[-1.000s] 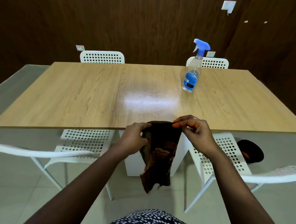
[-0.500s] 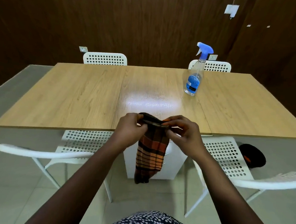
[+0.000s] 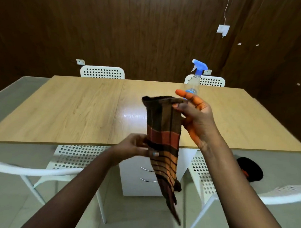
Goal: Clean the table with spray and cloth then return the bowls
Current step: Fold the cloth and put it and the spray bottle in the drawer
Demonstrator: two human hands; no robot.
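Pinched: your right hand [image 3: 195, 116] nips the top edge of a limp striped woven cloth [image 3: 163, 143]; your left hand [image 3: 135, 147] clasps its middle. Woodgrain table [image 3: 67, 108]; clear plastic spray bottle [image 3: 195, 79], upright.

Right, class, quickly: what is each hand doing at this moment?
Left hand: closed on the cloth about midway down.
Right hand: pinching the cloth's top edge, other fingers spread open.

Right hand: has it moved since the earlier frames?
Yes. The right hand has risen from the table's near edge toward the spray bottle, lifting the cloth.
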